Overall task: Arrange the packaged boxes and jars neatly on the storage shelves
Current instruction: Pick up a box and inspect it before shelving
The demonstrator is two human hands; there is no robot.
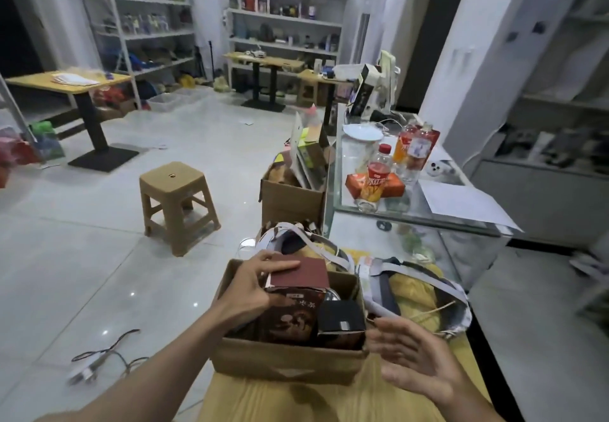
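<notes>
Lying pinched in the left hand [251, 286], maroon box [304, 275] atop the cardboard carton [286, 363] contents.

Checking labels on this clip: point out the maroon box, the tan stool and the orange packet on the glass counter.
maroon box [309, 275]: head view, bare top face.
tan stool [186, 174]: head view, seat beside its hole.
orange packet [393, 186]: head view, right end.

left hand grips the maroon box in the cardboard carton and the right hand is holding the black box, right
Not quite. The head view shows the right hand open beside the cardboard carton, holding nothing; the black box sits inside, not gripped. The left hand does grip the maroon box.
</notes>
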